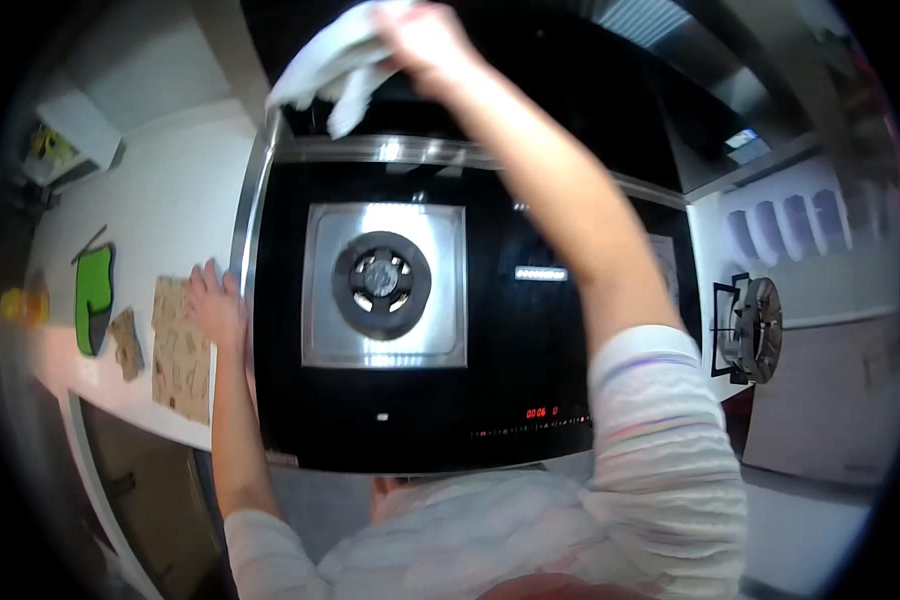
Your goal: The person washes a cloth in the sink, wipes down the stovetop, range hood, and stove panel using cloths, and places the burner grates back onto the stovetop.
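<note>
Clutching a limp, rumpled white cloth [340,50] in the right hand [422,45], top of frame, left of centre; well apart, resting the left hand [217,305], spread open, on a patterned brown mat [180,365], centre left; trailing cloth lower-left, long axis slanting, perhaps folded within the blur; below, glossy black cooktop [520,345], square steel plate [445,240], round dark burner [381,277]; at left, smooth white counter [185,180]

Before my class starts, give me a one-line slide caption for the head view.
Right hand holds a cloth beyond the burner; left hand rests at the brown mat's edge.
</note>
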`<act>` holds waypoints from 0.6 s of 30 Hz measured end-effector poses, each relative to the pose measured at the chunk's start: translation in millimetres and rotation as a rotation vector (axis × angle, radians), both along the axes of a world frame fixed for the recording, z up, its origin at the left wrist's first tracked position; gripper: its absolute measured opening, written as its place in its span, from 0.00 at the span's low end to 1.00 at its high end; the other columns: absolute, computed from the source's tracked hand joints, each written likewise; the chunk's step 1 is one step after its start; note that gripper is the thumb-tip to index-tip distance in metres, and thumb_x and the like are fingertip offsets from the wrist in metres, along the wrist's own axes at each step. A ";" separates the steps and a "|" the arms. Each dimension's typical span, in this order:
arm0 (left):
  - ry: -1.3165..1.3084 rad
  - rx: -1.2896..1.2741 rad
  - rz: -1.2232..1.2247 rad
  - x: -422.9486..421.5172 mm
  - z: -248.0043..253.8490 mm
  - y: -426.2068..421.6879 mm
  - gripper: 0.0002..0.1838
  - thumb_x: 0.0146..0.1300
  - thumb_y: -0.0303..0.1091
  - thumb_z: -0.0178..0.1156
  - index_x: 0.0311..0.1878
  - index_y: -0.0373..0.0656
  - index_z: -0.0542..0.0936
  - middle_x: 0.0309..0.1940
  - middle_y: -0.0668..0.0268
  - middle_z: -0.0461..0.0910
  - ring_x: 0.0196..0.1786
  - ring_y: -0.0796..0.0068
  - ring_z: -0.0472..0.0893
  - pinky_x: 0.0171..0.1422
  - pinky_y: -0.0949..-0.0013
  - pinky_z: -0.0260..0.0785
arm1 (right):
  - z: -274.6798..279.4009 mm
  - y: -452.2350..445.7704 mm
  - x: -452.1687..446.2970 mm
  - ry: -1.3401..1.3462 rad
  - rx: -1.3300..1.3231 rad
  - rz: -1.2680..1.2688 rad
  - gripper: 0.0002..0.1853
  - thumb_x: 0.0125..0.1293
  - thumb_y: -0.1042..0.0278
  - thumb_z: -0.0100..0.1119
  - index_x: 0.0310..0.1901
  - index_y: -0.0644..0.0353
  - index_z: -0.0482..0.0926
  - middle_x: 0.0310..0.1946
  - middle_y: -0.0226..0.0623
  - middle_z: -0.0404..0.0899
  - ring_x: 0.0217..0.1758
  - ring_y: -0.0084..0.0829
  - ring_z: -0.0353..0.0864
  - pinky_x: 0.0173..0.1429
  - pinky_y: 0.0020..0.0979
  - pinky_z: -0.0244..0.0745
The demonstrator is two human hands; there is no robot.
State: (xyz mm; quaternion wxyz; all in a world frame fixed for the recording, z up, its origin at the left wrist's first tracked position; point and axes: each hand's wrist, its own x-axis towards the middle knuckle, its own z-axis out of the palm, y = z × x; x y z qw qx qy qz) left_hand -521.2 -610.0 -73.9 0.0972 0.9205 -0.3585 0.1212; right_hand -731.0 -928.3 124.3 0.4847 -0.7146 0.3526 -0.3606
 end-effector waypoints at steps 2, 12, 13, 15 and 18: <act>-0.020 -0.005 -0.002 5.2 -6.2 1.7 0.23 0.63 0.46 0.46 0.61 0.54 0.69 0.64 0.62 0.63 0.67 0.55 0.58 0.67 0.50 0.48 | 17.6 -9.6 -64.8 -0.442 0.143 0.149 0.09 0.60 0.72 0.52 0.40 0.64 0.77 0.34 0.41 0.81 0.36 0.35 0.81 0.37 0.38 0.74; -0.035 -0.008 -0.032 5.5 -7.9 -0.1 0.23 0.64 0.45 0.45 0.61 0.51 0.69 0.63 0.58 0.63 0.67 0.55 0.59 0.68 0.50 0.47 | 41.6 -90.5 -406.6 -0.544 0.055 -0.707 0.18 0.64 0.58 0.54 0.51 0.59 0.73 0.46 0.37 0.77 0.50 0.36 0.76 0.59 0.43 0.66; -0.029 -0.007 -0.029 6.1 -7.8 -0.6 0.23 0.64 0.45 0.45 0.61 0.52 0.69 0.64 0.58 0.63 0.67 0.56 0.59 0.68 0.50 0.47 | 35.8 -102.4 -443.1 -0.533 0.074 -0.664 0.18 0.65 0.58 0.54 0.51 0.60 0.73 0.47 0.37 0.76 0.51 0.37 0.75 0.60 0.43 0.66; -0.038 -0.034 -0.020 5.3 -7.9 -0.3 0.23 0.63 0.46 0.45 0.60 0.52 0.70 0.63 0.59 0.64 0.67 0.57 0.59 0.68 0.49 0.48 | 30.0 -104.4 -469.0 -0.467 0.113 -0.644 0.19 0.64 0.57 0.55 0.51 0.61 0.73 0.48 0.38 0.76 0.52 0.37 0.75 0.60 0.44 0.66; -0.034 -0.028 -0.007 1.8 -2.8 -1.4 0.23 0.62 0.46 0.46 0.59 0.52 0.70 0.62 0.59 0.65 0.66 0.57 0.60 0.67 0.50 0.50 | 8.4 -73.7 -447.2 -0.113 0.155 -0.495 0.21 0.61 0.52 0.59 0.49 0.59 0.75 0.45 0.38 0.77 0.48 0.31 0.77 0.53 0.36 0.71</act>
